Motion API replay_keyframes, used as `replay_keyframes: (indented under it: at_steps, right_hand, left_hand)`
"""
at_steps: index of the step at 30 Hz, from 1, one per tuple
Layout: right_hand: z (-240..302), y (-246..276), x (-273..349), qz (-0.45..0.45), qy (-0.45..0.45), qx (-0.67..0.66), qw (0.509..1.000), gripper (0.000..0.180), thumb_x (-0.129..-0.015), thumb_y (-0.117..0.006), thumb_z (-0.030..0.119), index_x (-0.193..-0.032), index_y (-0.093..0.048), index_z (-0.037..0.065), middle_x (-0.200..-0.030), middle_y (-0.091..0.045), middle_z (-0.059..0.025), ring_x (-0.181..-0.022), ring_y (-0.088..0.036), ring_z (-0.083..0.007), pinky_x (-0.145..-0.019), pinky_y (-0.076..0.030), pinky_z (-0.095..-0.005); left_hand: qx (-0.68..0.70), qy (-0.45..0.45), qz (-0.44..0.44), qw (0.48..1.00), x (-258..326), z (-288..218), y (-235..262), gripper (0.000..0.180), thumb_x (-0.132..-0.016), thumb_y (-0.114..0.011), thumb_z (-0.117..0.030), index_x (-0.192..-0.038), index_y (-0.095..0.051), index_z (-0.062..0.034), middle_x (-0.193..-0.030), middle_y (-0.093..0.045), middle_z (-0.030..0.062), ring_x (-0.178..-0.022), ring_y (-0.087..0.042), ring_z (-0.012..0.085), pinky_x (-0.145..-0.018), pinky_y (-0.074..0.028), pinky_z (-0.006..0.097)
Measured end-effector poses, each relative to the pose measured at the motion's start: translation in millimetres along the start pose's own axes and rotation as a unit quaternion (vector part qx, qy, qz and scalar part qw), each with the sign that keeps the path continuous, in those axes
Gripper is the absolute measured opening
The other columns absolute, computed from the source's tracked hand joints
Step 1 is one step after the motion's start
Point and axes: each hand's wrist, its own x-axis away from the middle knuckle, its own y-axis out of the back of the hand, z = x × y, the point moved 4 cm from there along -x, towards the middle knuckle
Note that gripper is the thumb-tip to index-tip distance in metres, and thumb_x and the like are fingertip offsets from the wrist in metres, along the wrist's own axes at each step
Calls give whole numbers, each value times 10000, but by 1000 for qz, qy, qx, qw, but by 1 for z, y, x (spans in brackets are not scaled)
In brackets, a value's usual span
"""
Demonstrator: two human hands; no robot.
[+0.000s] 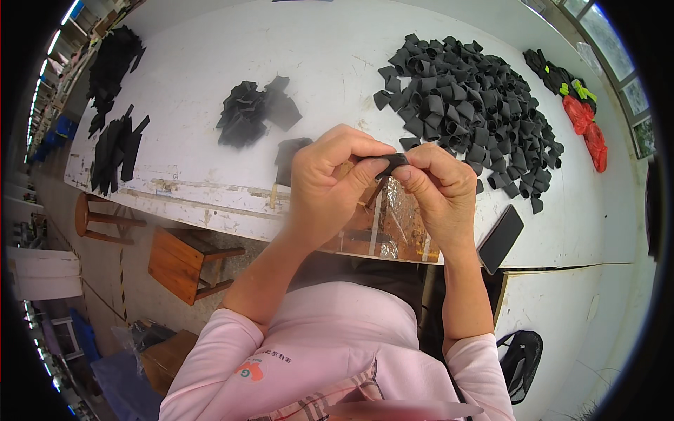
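Between my two hands is a small black fabric piece (393, 163), pinched at both ends above the table's front edge. My left hand (335, 172) grips its left end with thumb and forefinger. The fingers of my right hand (442, 186) close on its right end. Part of the piece is hidden by my fingertips. Just beyond my left hand lies a flat black fabric piece (286, 158), partly covered by that hand. Farther off is a small heap of flat black pieces (242, 116). A large pile of folded, looped black pieces (463, 95) spreads to the right.
More black strips (112, 154) lie at the table's left end. A dark phone (500, 238) rests by the front edge at right. Red plastic bags (586, 126) sit near the window. Wooden stools (181, 263) stand below the white table (337, 77).
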Motion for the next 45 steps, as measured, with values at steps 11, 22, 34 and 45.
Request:
replay_keyframes:
  at_steps: [11,22,34,45]
  right_hand:
    - [5,-3,-3,-22,58,136,989,32,-739,-600,35,-734,-590,5,-599,-523,-79,-517,-512,-178,-474,-388,-269]
    - [-8,12,21,-75,-127,-251,957,177,-837,-555,157,-767,-538,-4,-633,-517,-37,-532,-461,-92,-499,-386,-203]
    - [0,-4,25,-63,-106,-418,900,189,-825,-578,179,-759,-551,4,-671,-551,-58,-529,-472,-92,-498,-392,-203]
    - [-35,-20,70,-16,-306,-404,862,200,-835,-559,187,-734,-539,15,-605,-516,-31,-489,-425,-88,-474,-354,-200]
  left_hand:
    - [85,62,-19,994,4,5,-3,90,-807,-528,38,-879,-580,52,-827,-600,72,-768,-564,95,-703,-458,208]
    - [100,63,-120,986,41,7,-9,330,-795,-509,34,-1115,-430,40,-943,-520,85,-822,-481,98,-756,-400,206]
    - [86,61,-106,989,36,-6,-23,293,-792,-588,-30,-1052,-471,34,-933,-545,89,-790,-496,80,-722,-422,204]
    - [79,109,-90,987,57,15,-16,34,-781,-565,5,-796,-538,19,-856,-564,66,-633,-539,70,-544,-435,184]
